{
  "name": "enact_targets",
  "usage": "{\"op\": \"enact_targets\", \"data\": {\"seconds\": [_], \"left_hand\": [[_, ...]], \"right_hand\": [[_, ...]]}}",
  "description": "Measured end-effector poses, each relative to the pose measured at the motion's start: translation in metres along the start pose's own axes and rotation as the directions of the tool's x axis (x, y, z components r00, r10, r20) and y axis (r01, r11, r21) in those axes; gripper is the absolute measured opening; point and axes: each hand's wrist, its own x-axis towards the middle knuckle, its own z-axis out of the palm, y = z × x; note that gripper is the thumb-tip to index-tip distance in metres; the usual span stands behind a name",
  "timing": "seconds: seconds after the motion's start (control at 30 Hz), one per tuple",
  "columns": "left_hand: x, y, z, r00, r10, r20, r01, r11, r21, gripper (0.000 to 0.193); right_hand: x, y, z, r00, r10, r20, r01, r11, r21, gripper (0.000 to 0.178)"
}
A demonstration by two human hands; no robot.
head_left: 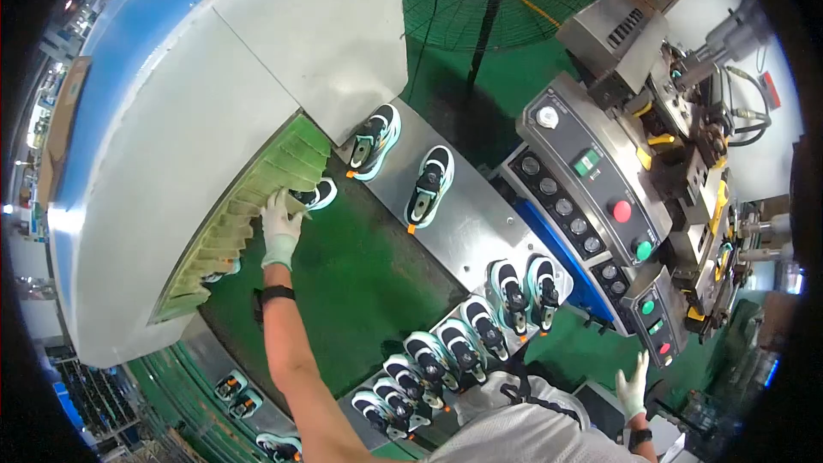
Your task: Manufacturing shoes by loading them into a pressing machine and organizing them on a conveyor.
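Overhead, a worker's gloved left hand [280,227] reaches out along a bare forearm with a black wristband [276,294], fingers held together and laid flat against the hanging green curtain strips [257,197] at the mouth of a large grey tunnel machine [171,163]. Just beside those fingertips, a teal, black and white shoe [317,195] lies on the dark green conveyor belt [360,274], half under the strips; whether the hand touches it cannot be told. Another shoe [221,271] peeks out lower down under the same curtain.

Across the belt, 2 more shoes [375,141] [429,184] stand apart on a bare steel table [480,231]. Nearer the worker, a row of 7 matching shoes [463,343] curves along that table's edge, soles down and packed side by side. 3 further shoes [244,399] sit on a lower belt at the bottom left.

Low at the right, the gloved right hand [633,386] is raised with fingers spread and holds nothing, close to a grey control panel [591,197] studded with dials and red and green buttons. Behind the panel stands a press-like machine [686,146] with yellow fittings. A pedestal fan [489,0] in a wire guard stands on the green floor beyond the table.
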Motion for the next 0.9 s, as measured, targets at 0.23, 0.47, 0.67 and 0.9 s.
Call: {"op": "enact_targets", "data": {"seconds": [0.23,0.47,0.67,0.9], "left_hand": [[0.025,-0.024,0.03,0.999,-0.04,-0.015,0.042,0.987,0.155,0.058],[-0.087,0.059,0.014,0.949,-0.073,0.306,0.034,0.991,0.13,0.046],[-0.185,0.169,-0.026,0.874,-0.078,0.48,0.204,0.955,-0.217,0.057],[-0.251,0.335,-0.105,0.748,0.497,0.44,0.334,0.291,-0.896,0.048]], "right_hand": [[-0.025,-0.011,0.041,0.938,0.227,0.261,-0.2,0.972,-0.126,0.069],[0.048,-0.112,0.069,0.964,-0.043,0.263,-0.025,0.968,0.25,0.06],[0.069,-0.195,0.061,0.89,-0.302,0.341,0.095,0.855,0.511,0.061],[0.087,-0.245,0.038,0.547,-0.667,0.506,-0.312,0.399,0.862,0.054]]}}
